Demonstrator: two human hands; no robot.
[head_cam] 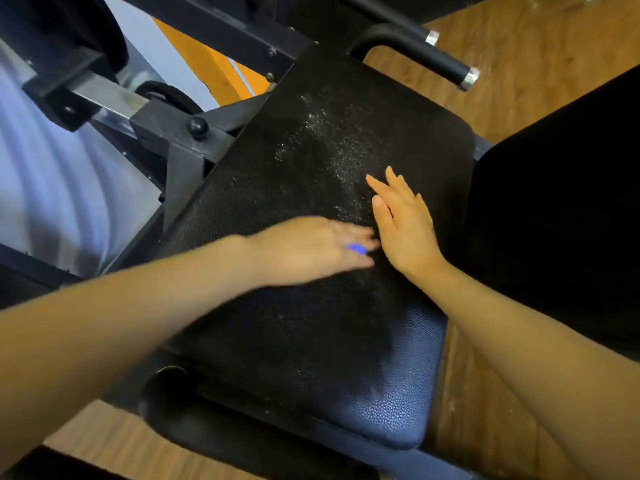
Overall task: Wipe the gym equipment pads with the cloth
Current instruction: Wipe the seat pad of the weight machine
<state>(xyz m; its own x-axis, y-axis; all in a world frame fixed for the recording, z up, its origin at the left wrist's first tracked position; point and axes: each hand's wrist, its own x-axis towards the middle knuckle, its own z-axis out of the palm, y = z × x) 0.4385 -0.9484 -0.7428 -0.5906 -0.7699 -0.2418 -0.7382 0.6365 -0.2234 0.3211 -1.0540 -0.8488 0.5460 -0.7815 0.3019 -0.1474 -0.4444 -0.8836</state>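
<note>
Occupying the centre of the scene, a large black textured pad [311, 188] runs from the near edge toward the far right, mounted on a dark metal frame [180, 147] at its left side. White droplets or specks [332, 147] cover the far half of the pad's surface. A second black pad [561, 209] sits just beside it on the right. Brown wood-grain floor [540, 43] shows at the far right and near left. A black handle bar with a chrome collar [446, 65] projects beyond the pad's far end.

The right hand [403, 226] lies flat on the pad, fingers straight and slightly spread, pointing far-left, grasping nothing. The left hand [311, 249] reaches in from the left, palm down on the pad, motion-blurred; its fingertips sit just beside the right hand. A small blue spot [356, 248] shows at its fingers; whether the fingers grasp anything cannot be determined. No cloth is identifiable.

A round black knob [196, 126] sits on the frame at the left.
</note>
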